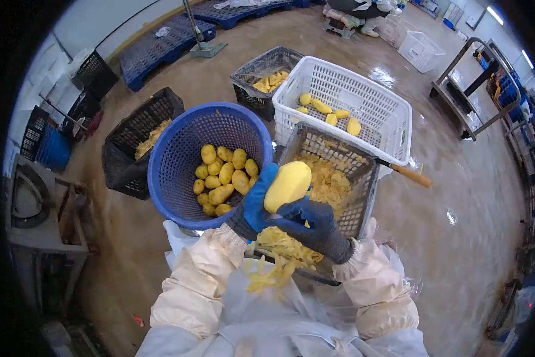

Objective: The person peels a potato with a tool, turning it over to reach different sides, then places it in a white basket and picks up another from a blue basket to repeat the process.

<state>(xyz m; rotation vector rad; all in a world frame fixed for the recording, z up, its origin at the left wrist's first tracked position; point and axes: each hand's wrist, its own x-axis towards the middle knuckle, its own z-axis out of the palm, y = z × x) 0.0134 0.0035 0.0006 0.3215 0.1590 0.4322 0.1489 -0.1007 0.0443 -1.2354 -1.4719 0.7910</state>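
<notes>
A large peeled yellow potato (pixel 289 185) is held in my left hand (pixel 257 202), which wears a blue glove. My right hand (pixel 315 225), in a dark glove, is closed just below the potato; what it grips is hidden. Beneath both hands is a dark crate (pixel 362 205) with potato peelings (pixel 327 187); more peelings lie on my apron. To the left, a blue basket (pixel 175 172) holds several unpeeled potatoes (pixel 226 172). Beyond the crate, several peeled potatoes (pixel 321 106) lie in a white basket (pixel 380 100).
A wooden-handled tool (pixel 411 175) lies over the dark crate's right edge. Lined black crates stand at the left (pixel 121 140) and behind (pixel 252 98). A metal trolley (pixel 471 104) stands at the right, blue pallets (pixel 160 49) at the back left. A person (pixel 368 11) is at the top.
</notes>
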